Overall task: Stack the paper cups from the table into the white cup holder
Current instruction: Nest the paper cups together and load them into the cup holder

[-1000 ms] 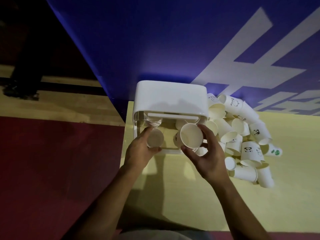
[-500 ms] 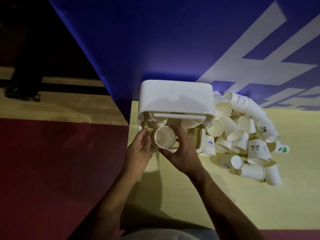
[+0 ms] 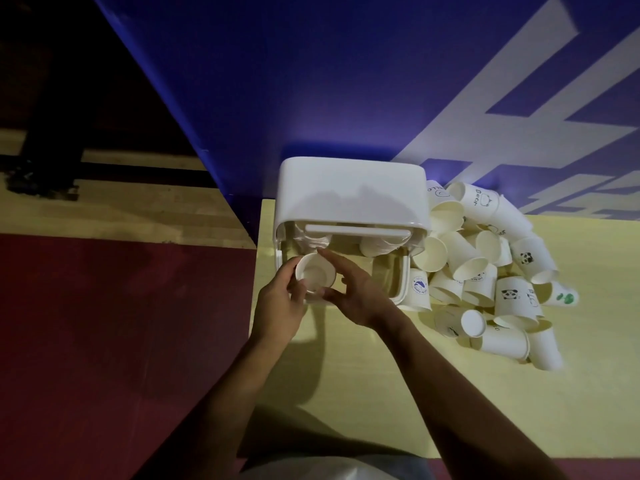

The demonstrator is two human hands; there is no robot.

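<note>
Paper cup, mouth toward you, is sitting at the front-left opening of the white cup holder. Your left hand is curling round its side and your right hand is pinching it between forefinger and thumb. Loose cups are lying just right of the holder.

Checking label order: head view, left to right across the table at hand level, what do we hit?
left hand → paper cup between the hands → right hand → blue-logo cup → near panda cup → green-print cup. The white holder spans both hands, so it is left out.
</note>
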